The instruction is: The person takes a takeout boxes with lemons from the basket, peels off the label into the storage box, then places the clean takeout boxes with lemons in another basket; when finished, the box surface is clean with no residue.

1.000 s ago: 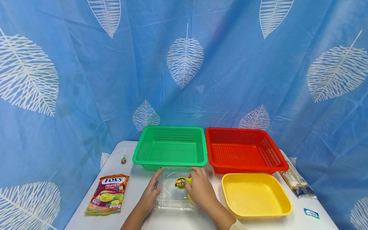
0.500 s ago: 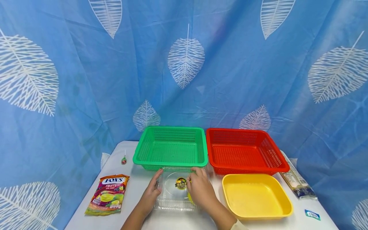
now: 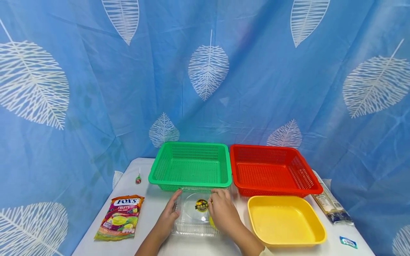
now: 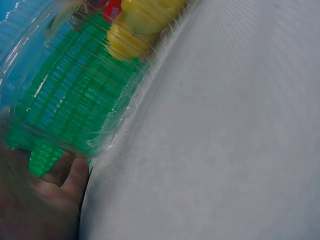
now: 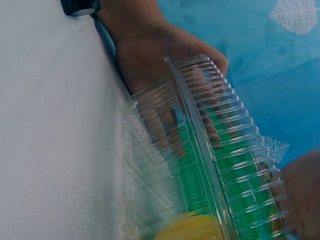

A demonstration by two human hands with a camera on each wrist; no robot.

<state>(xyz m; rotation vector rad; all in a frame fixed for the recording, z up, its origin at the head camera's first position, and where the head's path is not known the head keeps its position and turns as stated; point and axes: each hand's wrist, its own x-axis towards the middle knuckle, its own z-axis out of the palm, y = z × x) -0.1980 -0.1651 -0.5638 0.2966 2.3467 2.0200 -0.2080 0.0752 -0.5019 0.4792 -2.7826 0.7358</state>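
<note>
A clear plastic fruit box (image 3: 190, 220) with ridged walls and a round dark label lies in front of the green basket. In the left wrist view a rounded yellow fruit (image 4: 150, 15) shows through its wall; the kind is not clear. My left hand (image 3: 167, 217) rests along the box's left side, thumb and forefinger spread. Through the plastic, in the right wrist view, its fingers (image 5: 160, 125) look straight. My right hand (image 3: 224, 211) lies over the right part of the box with bent fingers, covering much of the fruit. Its fingertips are hidden.
Behind stand a green basket (image 3: 190, 184) and a red basket (image 3: 278, 190). A yellow tray (image 3: 285, 220) is right of the hands. A candy bag (image 3: 121, 218) and a lollipop (image 3: 138, 179) lie left. A printed packet (image 3: 331, 204) and small blue sachet (image 3: 348, 242) lie right.
My right fingers have shifted slightly on the box, and less of the yellow fruit shows beside them. The left hand and the box stay nearly where they were. The head view has tilted slightly.
</note>
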